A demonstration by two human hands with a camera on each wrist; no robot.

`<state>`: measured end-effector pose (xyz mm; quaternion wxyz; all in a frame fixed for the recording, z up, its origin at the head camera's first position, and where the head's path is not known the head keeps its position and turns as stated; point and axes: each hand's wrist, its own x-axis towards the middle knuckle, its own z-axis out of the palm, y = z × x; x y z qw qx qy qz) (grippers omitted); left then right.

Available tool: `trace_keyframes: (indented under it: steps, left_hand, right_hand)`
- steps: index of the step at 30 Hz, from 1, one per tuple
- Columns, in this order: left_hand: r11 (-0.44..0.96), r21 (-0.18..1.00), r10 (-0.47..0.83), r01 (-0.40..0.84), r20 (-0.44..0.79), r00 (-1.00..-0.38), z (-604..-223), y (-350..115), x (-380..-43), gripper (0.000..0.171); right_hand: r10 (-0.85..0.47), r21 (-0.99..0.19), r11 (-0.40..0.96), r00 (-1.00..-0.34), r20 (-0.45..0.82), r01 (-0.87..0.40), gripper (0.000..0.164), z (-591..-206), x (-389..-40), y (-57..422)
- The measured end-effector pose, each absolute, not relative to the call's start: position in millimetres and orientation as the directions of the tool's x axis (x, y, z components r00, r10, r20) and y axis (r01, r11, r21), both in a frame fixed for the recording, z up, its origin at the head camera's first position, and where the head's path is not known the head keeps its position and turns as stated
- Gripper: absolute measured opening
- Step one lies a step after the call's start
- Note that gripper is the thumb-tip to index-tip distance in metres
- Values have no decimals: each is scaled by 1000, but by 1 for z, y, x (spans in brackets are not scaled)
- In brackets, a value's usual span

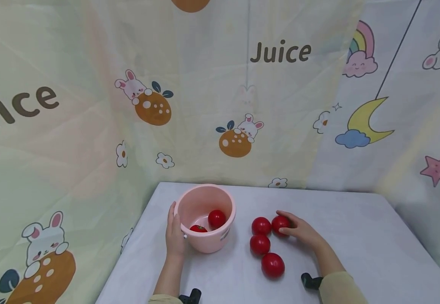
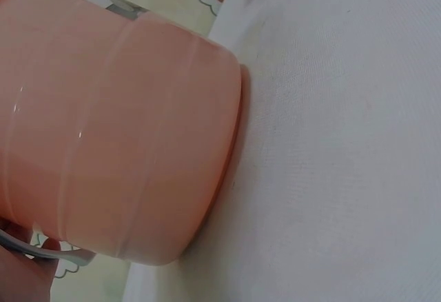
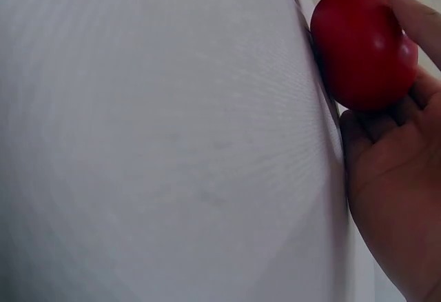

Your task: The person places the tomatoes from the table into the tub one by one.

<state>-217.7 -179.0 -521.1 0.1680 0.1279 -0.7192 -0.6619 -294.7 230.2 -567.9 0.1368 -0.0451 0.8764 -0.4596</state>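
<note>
A pink bucket [image 1: 207, 244] stands upright on the table, with two red tomatoes [image 1: 217, 218] visible inside; one shows a green stem end. My left hand [image 1: 176, 237] holds the bucket at its left side, fingers along the outer wall. In the left wrist view, its fingertips [image 2: 49, 248] are at the grey handle [image 2: 41, 250]. To the right of the bucket, my right hand [image 1: 305, 231] grips a tomato [image 3: 365, 48] between thumb and fingers. That tomato sits close against another tomato [image 1: 261, 226] at the back of a small group on the table.
Two more tomatoes [image 1: 273, 265] lie nearer the front, in line with the group. The table [image 1: 356, 236] has a white cover. Printed cloth walls [image 1: 204, 84] enclose it at the back and sides. Dark wrist straps [image 1: 311, 281] sit on both arms.
</note>
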Motion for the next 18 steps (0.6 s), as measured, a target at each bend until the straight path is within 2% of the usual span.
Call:
trace_keyframes:
  steps: [18]
  left_hand:
    - [92,995,-408,35,69,-910,-519,-180,-217,46]
  right_hand:
    - [-190,-805,592,-964,-184,37,82,-566,-299,235]
